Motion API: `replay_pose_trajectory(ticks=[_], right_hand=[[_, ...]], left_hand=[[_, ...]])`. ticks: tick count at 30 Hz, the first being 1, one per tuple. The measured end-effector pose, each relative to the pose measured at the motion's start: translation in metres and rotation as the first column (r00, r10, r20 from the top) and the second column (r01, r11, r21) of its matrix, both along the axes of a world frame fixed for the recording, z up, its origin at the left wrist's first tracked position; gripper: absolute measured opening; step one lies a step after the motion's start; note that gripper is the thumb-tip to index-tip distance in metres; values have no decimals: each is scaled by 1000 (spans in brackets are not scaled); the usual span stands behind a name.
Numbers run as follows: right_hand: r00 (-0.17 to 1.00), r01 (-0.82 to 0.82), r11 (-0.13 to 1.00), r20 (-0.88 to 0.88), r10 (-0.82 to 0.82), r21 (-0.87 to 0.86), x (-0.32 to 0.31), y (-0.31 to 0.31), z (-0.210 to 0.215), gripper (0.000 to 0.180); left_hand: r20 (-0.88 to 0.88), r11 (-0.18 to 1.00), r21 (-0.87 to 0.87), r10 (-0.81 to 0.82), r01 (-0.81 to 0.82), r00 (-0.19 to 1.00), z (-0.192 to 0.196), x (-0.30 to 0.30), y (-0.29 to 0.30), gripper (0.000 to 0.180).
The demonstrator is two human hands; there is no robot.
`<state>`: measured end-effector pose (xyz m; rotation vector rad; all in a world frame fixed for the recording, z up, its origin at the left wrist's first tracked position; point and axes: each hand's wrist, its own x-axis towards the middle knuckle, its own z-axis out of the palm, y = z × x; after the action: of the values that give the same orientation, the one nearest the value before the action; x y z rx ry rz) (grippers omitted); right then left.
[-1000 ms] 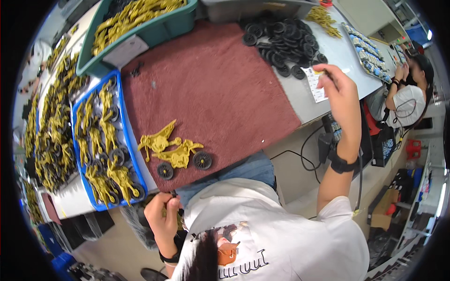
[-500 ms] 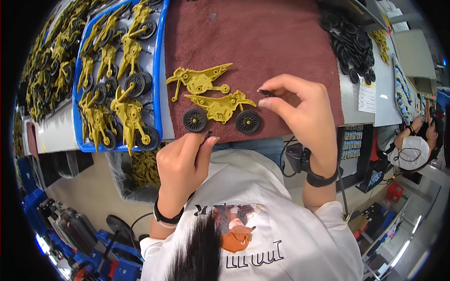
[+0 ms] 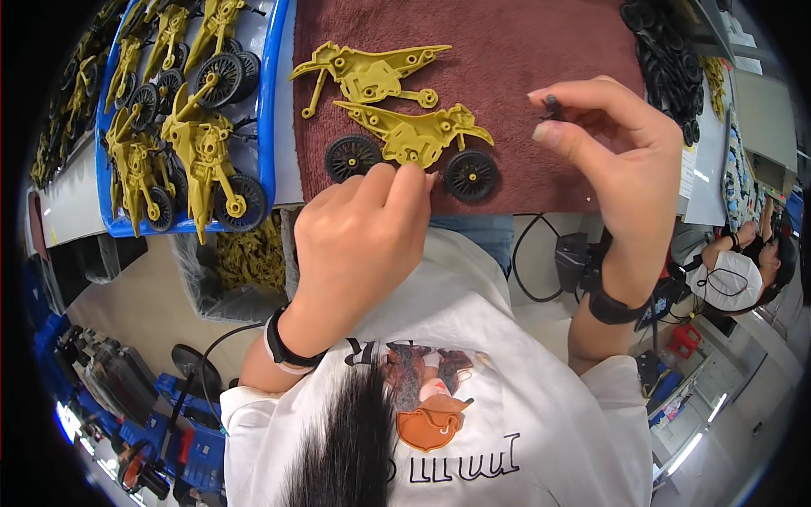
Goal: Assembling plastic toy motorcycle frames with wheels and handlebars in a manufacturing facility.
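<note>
My left hand (image 3: 363, 228) is closed, fingertips pressed together at the lower edge of a yellow toy motorcycle half (image 3: 414, 135); whatever they hold is hidden. That half lies on the cloth with a black spoked wheel (image 3: 353, 158) at its left end and another black wheel (image 3: 470, 176) at its right. Just beyond it is a second yellow motorcycle half (image 3: 367, 76) without wheels. Out to the right, my right hand (image 3: 625, 144) pinches a small black plastic part (image 3: 553, 107) between thumb and forefinger, raised over the cloth.
A reddish-brown cloth (image 3: 541, 42) covers the work surface. To the left, a blue-rimmed tray (image 3: 274, 110) holds several yellow motorcycles with black wheels. Black wheels (image 3: 672, 63) are piled at the far right. Another person (image 3: 731, 275) sits farther right. Below left stands a plastic-lined bin (image 3: 198, 287) of yellow parts.
My left hand has moved right and up to the wheeled motorcycle half; the small black piece in its fingers is now hidden. My right hand has moved right, still pinching its part.
</note>
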<state>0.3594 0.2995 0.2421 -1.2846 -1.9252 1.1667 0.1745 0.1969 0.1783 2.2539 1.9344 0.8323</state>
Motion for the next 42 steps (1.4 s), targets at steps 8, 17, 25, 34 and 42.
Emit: replay_pose_trajectory(ticks=[8,17,25,34,42], right_hand=[[968,-227,973,122,221,32,-7,23,31,27],[861,-506,860,22,508,-66,-42,59,-1,20],[801,-443,697,99,590,-564,-70,78,22,20],[619,-528,712,364,696,-463,-88,76,22,18],[423,-707,707,780,462,-35,-97,51,13,7]], left_hand=[[-36,985,-135,102,-106,994,13,14,-1,22],[12,981,-179,83,-79,997,9,12,-3,16],[51,976,-213,59,-47,997,8,9,-1,13],[35,967,-251,44,-34,998,11,8,3,10],[174,949,-314,96,-37,980,11,6,5,20]])
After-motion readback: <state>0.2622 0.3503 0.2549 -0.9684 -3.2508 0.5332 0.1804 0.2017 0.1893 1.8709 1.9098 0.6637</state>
